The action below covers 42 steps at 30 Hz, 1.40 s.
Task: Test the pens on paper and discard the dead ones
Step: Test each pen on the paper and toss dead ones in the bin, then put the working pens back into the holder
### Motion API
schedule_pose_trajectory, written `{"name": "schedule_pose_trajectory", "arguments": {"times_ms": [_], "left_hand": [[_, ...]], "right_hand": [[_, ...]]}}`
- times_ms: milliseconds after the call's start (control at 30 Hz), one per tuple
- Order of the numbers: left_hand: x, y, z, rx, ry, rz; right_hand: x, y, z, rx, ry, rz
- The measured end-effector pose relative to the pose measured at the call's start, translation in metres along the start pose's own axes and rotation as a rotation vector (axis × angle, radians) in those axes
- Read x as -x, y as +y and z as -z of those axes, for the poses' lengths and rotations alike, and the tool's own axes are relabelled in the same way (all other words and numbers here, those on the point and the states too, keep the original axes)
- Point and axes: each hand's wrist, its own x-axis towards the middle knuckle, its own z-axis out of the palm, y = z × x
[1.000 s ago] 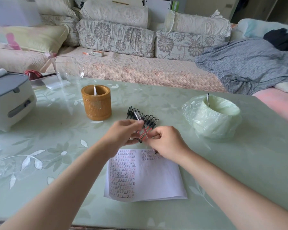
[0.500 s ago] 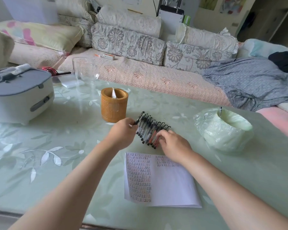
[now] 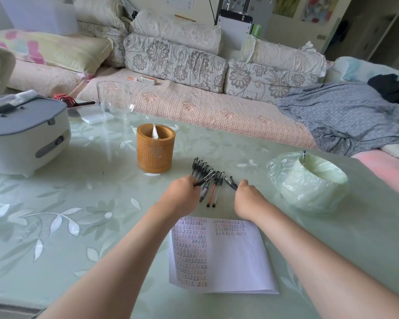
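Note:
Several pens (image 3: pixel 211 180) lie in a row on the green table (image 3: pixel 55 203), just beyond a sheet of paper (image 3: pixel 228 261) covered with test marks. My left hand (image 3: pixel 182 194) grips a black pen at the left end of the row. My right hand (image 3: pixel 248 195) pinches a black pen (image 3: pixel 230 183) at the right end. To the right stands a bin lined with a pale green bag (image 3: pixel 306 180); one pen (image 3: pixel 304 155) sticks up inside it. A wooden pen holder (image 3: pixel 156 149) stands behind the row.
A white and grey appliance (image 3: pixel 23 134) occupies the left of the table. A clear glass jug (image 3: pixel 114 104) stands at the far edge. Beyond the table runs a sofa (image 3: pixel 194 104) with cushions and a grey blanket (image 3: pixel 343 113).
The hands have drawn apart over the row of pens. My right hand moved to the right end and took hold of a pen there. The camera view tilted up.

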Motion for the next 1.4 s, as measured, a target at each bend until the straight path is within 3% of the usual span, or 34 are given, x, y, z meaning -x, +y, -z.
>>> {"name": "schedule_pose_trajectory", "arguments": {"times_ms": [133,300,367,633,1000,1100,1233,1400], "left_hand": [[-0.003,-0.003,0.004,0.077,-0.026,0.024],[-0.004,-0.008,0.015,0.605,-0.044,0.206],[-0.001,-0.009,0.022,0.71,-0.029,0.234],[0.008,-0.02,0.034,0.667,0.022,0.202],[0.01,-0.013,0.031,0.654,0.036,0.157],[0.01,-0.013,0.031,0.702,0.044,0.162],[0.013,-0.011,0.035,0.831,0.08,0.151],[0.018,-0.008,0.043,0.852,0.195,0.083]], "right_hand": [[-0.005,-0.008,-0.005,0.051,0.007,-0.084],[-0.006,-0.026,0.007,-0.309,0.1,-0.029],[-0.003,-0.033,0.008,-0.416,0.086,0.014],[-0.001,-0.04,0.005,-0.284,0.16,0.022],[0.006,-0.046,0.011,-0.242,0.013,-0.09],[0.007,-0.045,0.018,-0.364,0.024,-0.06],[0.013,-0.054,0.021,-0.608,0.083,0.11],[0.032,-0.076,0.012,-1.023,-0.224,0.322]]}}
